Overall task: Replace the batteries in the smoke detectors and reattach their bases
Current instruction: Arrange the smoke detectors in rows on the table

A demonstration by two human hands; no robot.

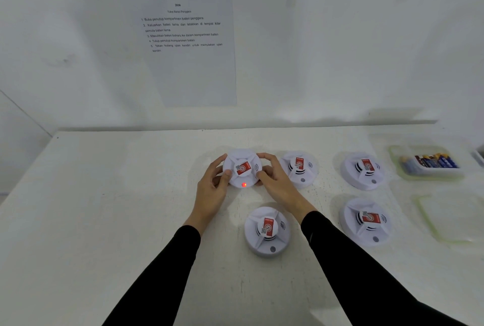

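A round white smoke detector (242, 160) with a red label and a lit red light on its front edge sits at the middle of the white table (117, 194). My left hand (213, 188) grips its left side and my right hand (275, 176) grips its right side, thumbs on top. Several more white detectors stand upright on the table: one near me (267, 231), one just right of my right hand (300, 168), and two further right (364, 171) (366, 220). Their lights are dark.
A clear tray (395, 158) holding several blue and gold batteries stands at the far right. An empty-looking clear tray (429, 220) lies in front of it. A printed instruction sheet (183, 37) hangs on the white wall behind the table.
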